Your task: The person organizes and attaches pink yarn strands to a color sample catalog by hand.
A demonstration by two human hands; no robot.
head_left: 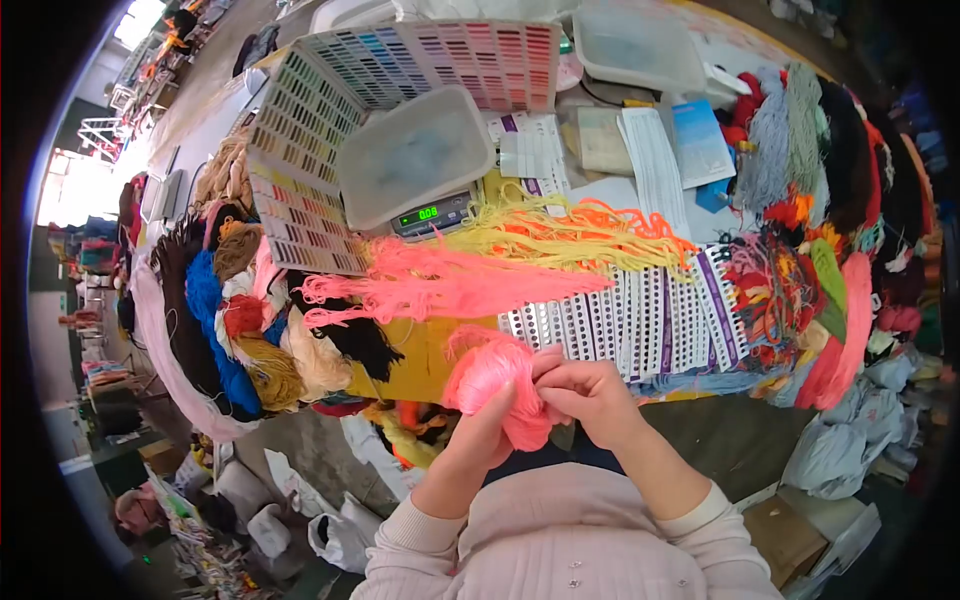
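Clock read from the pink yarn bundle [497, 378], 12 pointing away from the wearer. Bundle was held up in both hands at the near table edge, in front of the yellow tabletop [425, 352]. Right hand [480, 432] was closed around its lower left side, thumb along the front: firm-looking hold. Left hand [588, 398] had bent fingers gathered at the bundle's right edge, touching it, thumb and fingertips together; whether a single strand was pinched, too small to tell.

Loose pink strands [450, 284] lay at 11 to 12, just beyond the bundle, with yellow yarn [520, 238] and orange yarn [640, 226] past them at 12 to 1. Scale [435, 214] at 11, green display, looked like 0.08; clear tub [415, 155] sat over it. Folding color chart [400, 60] stood upright around the tub's far and left sides. Cards with rows of holes [620, 322] overlapped at 2. Blue booklet [703, 143] and second clear tub [640, 48] at about 1, farther back. Tangled mixed yarn [775, 290] between 2 and 3. Black yarn [362, 345] and blue yarn [205, 290] toward 9 to 10. White bags [345, 532] lay on the floor at 7 to 8.
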